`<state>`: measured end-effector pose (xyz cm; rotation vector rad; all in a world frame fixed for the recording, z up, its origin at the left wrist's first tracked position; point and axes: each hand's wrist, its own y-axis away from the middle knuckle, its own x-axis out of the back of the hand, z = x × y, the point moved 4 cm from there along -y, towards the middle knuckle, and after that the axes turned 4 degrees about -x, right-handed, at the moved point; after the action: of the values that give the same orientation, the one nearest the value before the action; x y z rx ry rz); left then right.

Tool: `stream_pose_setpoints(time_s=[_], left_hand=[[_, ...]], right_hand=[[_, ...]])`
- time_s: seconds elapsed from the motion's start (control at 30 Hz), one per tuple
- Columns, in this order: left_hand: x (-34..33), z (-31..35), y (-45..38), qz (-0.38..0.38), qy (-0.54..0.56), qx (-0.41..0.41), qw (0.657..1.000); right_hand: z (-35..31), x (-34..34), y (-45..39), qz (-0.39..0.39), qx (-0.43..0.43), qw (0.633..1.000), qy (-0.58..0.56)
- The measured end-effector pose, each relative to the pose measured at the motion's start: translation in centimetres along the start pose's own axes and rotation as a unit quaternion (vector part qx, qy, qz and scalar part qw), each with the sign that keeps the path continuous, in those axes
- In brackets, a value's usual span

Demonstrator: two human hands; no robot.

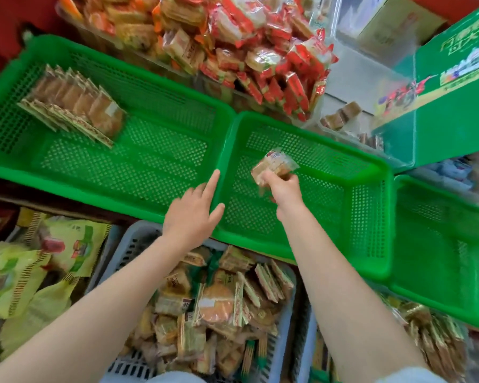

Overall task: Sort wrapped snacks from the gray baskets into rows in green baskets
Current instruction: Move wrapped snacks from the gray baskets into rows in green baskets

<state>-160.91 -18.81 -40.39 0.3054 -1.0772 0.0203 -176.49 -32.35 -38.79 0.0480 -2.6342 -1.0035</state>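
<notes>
- The right hand (284, 189) pinches a wrapped snack (273, 167), a brown square cake in clear crinkled film, and holds it above the middle green basket (371, 205).
- This basket is of green plastic with a lattice floor and walls and a smooth rounded rim; its floor is bare, with wide open room around the hand.
- The left hand (194, 214) has its fingers straight and spread, holding nothing; the index fingertip lies at the rim where the middle basket meets the left green basket (161, 172).
- In the left green basket a row of snacks (75, 106) stands on edge at the far left corner, the flat packs leaning one on another; the rest of its floor is open.
- Below the arms, a gray basket (133, 244) with slotted walls holds a loose heap of wrapped snacks (219, 302).
- A third green basket (440, 272) touches the middle one on the right.
</notes>
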Motion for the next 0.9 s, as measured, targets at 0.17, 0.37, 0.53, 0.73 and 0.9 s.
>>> stream_pose_setpoints(time_s=[0.17,0.37,0.53,0.73,0.9], left_hand=[[-0.7,-0.1,-0.3,0.031,-0.006,0.005,0.999],[-0.8,0.1,-0.2,0.043,-0.005,-0.004,0.999],[-0.9,0.0,-0.1,0.041,-0.004,0.005,0.999],[-0.7,0.2,-0.1,0.032,-0.008,0.009,0.999],[-0.9,0.1,-0.2,0.031,-0.016,0.017,0.999]], right_hand=[[-0.9,-3.2,-4.6,0.068,0.072,0.995,-0.008],[0.7,-4.4,-7.6,0.065,0.09,0.982,0.154],[1.0,-4.4,-7.6,0.02,0.089,0.981,0.169],[-0.7,-5.8,-8.3,0.047,0.114,0.98,0.154],[-0.4,-4.8,-7.8,0.033,0.114,0.975,0.188]])
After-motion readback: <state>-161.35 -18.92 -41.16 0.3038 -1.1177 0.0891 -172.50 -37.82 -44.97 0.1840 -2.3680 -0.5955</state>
